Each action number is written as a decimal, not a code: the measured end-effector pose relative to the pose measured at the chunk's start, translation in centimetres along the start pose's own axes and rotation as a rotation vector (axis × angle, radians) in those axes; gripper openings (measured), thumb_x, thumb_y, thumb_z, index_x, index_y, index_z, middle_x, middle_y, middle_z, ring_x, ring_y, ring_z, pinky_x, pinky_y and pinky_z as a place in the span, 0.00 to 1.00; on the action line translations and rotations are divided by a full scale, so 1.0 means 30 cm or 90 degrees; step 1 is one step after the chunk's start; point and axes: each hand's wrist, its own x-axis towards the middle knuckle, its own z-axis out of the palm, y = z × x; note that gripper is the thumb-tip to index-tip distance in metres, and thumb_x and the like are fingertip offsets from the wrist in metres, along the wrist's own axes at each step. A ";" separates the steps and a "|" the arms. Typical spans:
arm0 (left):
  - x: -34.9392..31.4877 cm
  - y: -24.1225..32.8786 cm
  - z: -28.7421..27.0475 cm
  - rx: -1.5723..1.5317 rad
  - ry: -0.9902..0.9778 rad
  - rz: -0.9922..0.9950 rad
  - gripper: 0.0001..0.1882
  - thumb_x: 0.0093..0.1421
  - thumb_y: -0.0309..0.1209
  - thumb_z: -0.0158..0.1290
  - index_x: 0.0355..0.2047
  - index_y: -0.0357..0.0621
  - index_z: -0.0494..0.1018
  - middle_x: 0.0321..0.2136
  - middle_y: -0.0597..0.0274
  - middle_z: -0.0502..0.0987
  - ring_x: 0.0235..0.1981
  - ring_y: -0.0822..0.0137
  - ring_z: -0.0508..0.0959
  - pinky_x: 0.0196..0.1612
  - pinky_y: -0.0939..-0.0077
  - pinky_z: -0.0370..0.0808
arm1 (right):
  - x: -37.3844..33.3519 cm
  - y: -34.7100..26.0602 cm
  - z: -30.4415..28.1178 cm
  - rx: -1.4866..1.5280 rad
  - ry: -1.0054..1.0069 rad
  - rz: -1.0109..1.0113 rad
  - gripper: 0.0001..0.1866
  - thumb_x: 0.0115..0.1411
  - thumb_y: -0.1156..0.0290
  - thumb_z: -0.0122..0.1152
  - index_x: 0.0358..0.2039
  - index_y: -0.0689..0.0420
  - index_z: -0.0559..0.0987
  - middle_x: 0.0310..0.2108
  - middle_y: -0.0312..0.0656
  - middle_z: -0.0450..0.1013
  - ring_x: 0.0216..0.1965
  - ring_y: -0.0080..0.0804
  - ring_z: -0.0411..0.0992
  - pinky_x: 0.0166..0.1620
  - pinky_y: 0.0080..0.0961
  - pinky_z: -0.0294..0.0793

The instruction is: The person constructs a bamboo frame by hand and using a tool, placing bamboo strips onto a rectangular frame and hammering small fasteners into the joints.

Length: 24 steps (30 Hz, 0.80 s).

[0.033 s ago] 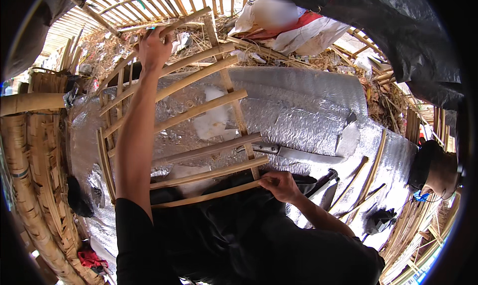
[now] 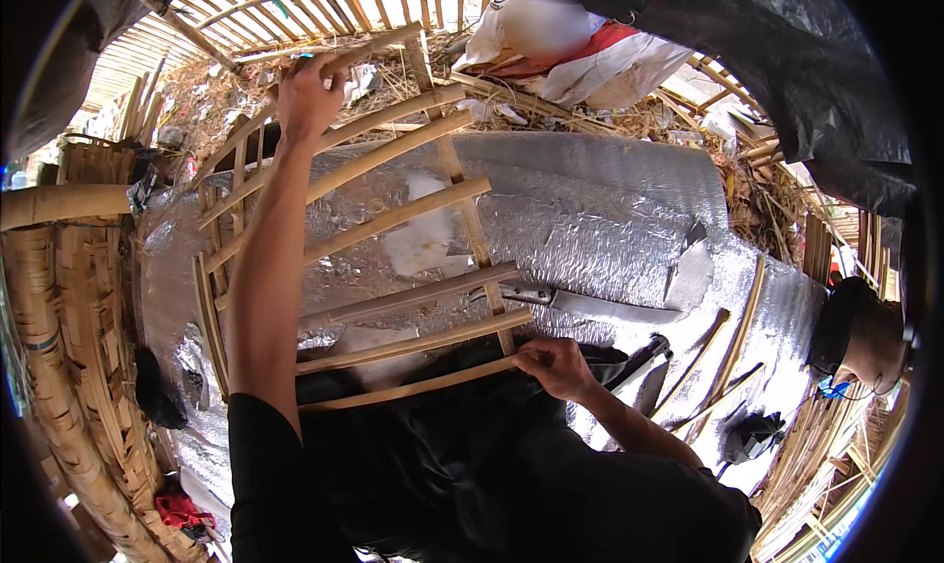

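Note:
A bamboo frame (image 2: 393, 217), several slats fixed across side strips, is held tilted over my lap and the silver sheet. My left hand (image 2: 310, 96) reaches to its far end, fingers closed round the farthest slat. At the near right corner my right hand (image 2: 556, 368) pinches the end of the nearest slat (image 2: 423, 386) between thumb and fingers. My left forearm covers part of the frame's left side. Just beyond the frame's right strip, a knife (image 2: 619, 308) with a long blade lies on the sheet, its handle end partly behind the strip.
Silver foil sheeting (image 2: 610, 209) covers the ground. Thin bamboo strips (image 2: 733, 352) and a black bundle (image 2: 752, 437) lie at the right. Stacked bamboo (image 2: 84, 347) stands at the left. White sacks (image 2: 619, 66) and straw litter are at the back, and black plastic hangs at the upper right.

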 end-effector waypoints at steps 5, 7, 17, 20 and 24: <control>-0.095 0.053 -0.062 0.092 0.011 0.138 0.22 0.61 0.37 0.67 0.56 0.55 0.81 0.47 0.56 0.85 0.55 0.49 0.81 0.62 0.51 0.74 | -0.011 -0.009 -0.012 -0.005 -0.032 0.008 0.10 0.66 0.62 0.72 0.40 0.56 0.89 0.32 0.37 0.86 0.31 0.22 0.80 0.38 0.26 0.79; -0.167 0.137 -0.115 0.058 0.056 0.109 0.21 0.61 0.36 0.67 0.55 0.50 0.80 0.46 0.55 0.85 0.52 0.49 0.83 0.60 0.52 0.76 | -0.020 0.011 -0.001 0.017 -0.012 -0.003 0.11 0.66 0.62 0.71 0.40 0.56 0.89 0.32 0.37 0.85 0.31 0.22 0.80 0.38 0.26 0.79; -0.750 0.473 -0.187 -0.047 -0.166 0.146 0.29 0.63 0.38 0.64 0.64 0.52 0.72 0.57 0.57 0.77 0.57 0.49 0.75 0.62 0.46 0.68 | -0.011 0.018 -0.005 0.008 0.011 -0.046 0.13 0.67 0.61 0.71 0.41 0.59 0.88 0.30 0.37 0.83 0.32 0.18 0.76 0.39 0.27 0.76; -0.758 0.506 -0.224 -0.053 -0.143 0.128 0.30 0.64 0.39 0.64 0.66 0.55 0.72 0.61 0.59 0.75 0.61 0.49 0.73 0.63 0.46 0.67 | 0.009 0.056 0.009 0.032 0.045 -0.053 0.13 0.67 0.61 0.72 0.41 0.60 0.88 0.31 0.38 0.84 0.34 0.20 0.78 0.41 0.27 0.77; -0.826 0.506 -0.286 -0.043 -0.135 0.115 0.29 0.65 0.42 0.64 0.65 0.57 0.73 0.62 0.61 0.74 0.63 0.50 0.73 0.65 0.45 0.66 | 0.008 0.052 0.020 0.064 0.057 -0.063 0.14 0.66 0.60 0.73 0.41 0.60 0.88 0.35 0.40 0.86 0.38 0.24 0.82 0.46 0.27 0.78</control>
